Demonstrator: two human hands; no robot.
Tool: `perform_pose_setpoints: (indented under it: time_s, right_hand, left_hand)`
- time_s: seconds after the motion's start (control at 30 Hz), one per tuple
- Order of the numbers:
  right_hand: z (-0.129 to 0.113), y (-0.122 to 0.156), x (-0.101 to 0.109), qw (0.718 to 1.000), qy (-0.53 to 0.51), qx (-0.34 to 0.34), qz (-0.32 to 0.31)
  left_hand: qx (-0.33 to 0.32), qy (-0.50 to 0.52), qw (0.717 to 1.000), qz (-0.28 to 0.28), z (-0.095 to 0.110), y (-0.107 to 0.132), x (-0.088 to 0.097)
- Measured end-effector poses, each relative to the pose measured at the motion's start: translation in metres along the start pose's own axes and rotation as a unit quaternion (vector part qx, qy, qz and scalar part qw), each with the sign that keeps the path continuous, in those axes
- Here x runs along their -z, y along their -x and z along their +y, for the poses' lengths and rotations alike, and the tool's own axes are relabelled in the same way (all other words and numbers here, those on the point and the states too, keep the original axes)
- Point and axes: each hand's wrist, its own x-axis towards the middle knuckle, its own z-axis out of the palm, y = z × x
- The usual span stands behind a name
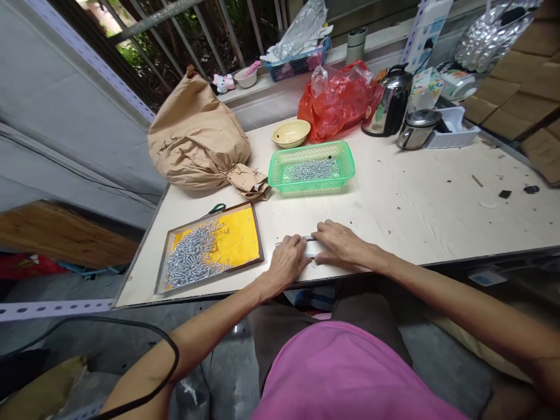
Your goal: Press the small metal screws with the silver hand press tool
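Note:
At the table's front edge, my left hand (289,258) and my right hand (343,245) face each other over a flat, light grey rectangular piece (312,248) with metal-looking edges. Fingers of both hands are closed on its two ends, which they largely hide. Left of my left hand lies a shallow tray (261,248) lined with yellow. A heap of small silvery metal pins (190,259) covers its left half; their exact kind is too small to tell. Beyond my hands stands a green plastic basket (312,188) holding similar small metal pieces.
A tied brown paper sack (199,140) and green-handled scissors (217,207) lie behind the tray. Further back are a cream bowl (290,133), a red plastic bag (336,102), a kettle (389,102) and a metal cup (415,131). Cardboard (520,87) leans at right.

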Motion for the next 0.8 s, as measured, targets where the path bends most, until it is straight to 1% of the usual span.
perform_pose_setpoints:
  time_s: [0.07, 0.1, 0.17, 0.23, 0.3, 0.37, 0.4, 0.43, 0.47, 0.5, 0.57, 0.6, 0.63, 0.67, 0.7, 0.73, 0.8]
  right_hand:
    - [0.011, -0.001, 0.001, 0.999, -0.021, 0.023, -0.016]
    - [0.017, -0.003, 0.0, 0.999, -0.027, 0.023, -0.016]
    - [0.027, -0.009, -0.004, 1.0, -0.021, 0.006, 0.007]
    - [0.033, -0.017, -0.007, 0.999, 0.008, -0.017, 0.04]
    - [0.035, -0.026, -0.006, 0.997, 0.037, -0.033, 0.06]
    - [0.028, -0.034, -0.002, 0.994, 0.064, -0.052, 0.069]
    - [0.021, -0.037, 0.001, 0.994, 0.075, -0.046, 0.07]
    - [0.012, -0.039, 0.003, 0.994, 0.081, -0.023, 0.068]
    - [0.001, -0.041, 0.004, 0.995, 0.08, 0.018, 0.063]
    - [-0.012, -0.041, 0.005, 0.993, 0.07, 0.073, 0.056]
    - [-0.036, -0.042, 0.001, 0.98, 0.042, 0.189, 0.034]
    - [-0.047, -0.041, -0.003, 0.972, 0.035, 0.232, 0.024]
    - [-0.056, -0.041, -0.007, 0.964, 0.034, 0.263, 0.015]
    - [-0.062, -0.042, -0.012, 0.958, 0.038, 0.284, 0.009]
    - [-0.067, -0.042, -0.017, 0.955, 0.043, 0.295, 0.006]
    - [-0.07, -0.043, -0.022, 0.953, 0.046, 0.301, 0.006]
    - [-0.072, -0.044, -0.029, 0.951, 0.029, 0.308, 0.01]
  left_hand:
    - [-0.024, 0.019, 0.998, 0.053, 0.009, 0.013, -0.012]
    - [-0.037, 0.031, 0.996, 0.074, 0.015, 0.019, -0.018]
    - [-0.049, 0.058, 0.992, 0.1, 0.027, 0.028, -0.028]
    - [-0.044, 0.085, 0.99, 0.105, 0.036, 0.032, -0.034]
    - [-0.037, 0.105, 0.988, 0.103, 0.042, 0.032, -0.037]
    - [-0.036, 0.116, 0.987, 0.105, 0.044, 0.032, -0.036]
    - [-0.036, 0.12, 0.986, 0.113, 0.045, 0.033, -0.035]
    - [-0.04, 0.123, 0.984, 0.123, 0.046, 0.036, -0.034]
    - [-0.052, 0.126, 0.982, 0.132, 0.047, 0.04, -0.032]
    - [-0.072, 0.13, 0.979, 0.141, 0.049, 0.046, -0.029]
    - [-0.113, 0.138, 0.971, 0.161, 0.049, 0.062, -0.022]
    - [-0.125, 0.137, 0.968, 0.171, 0.047, 0.071, -0.017]
    - [-0.121, 0.13, 0.967, 0.182, 0.042, 0.08, -0.011]
    - [-0.096, 0.116, 0.969, 0.197, 0.033, 0.088, -0.005]
    - [-0.053, 0.097, 0.971, 0.21, 0.021, 0.095, 0.003]
    - [0.005, 0.074, 0.972, 0.223, 0.005, 0.1, 0.01]
    - [0.142, 0.029, 0.959, 0.243, -0.035, 0.106, 0.025]
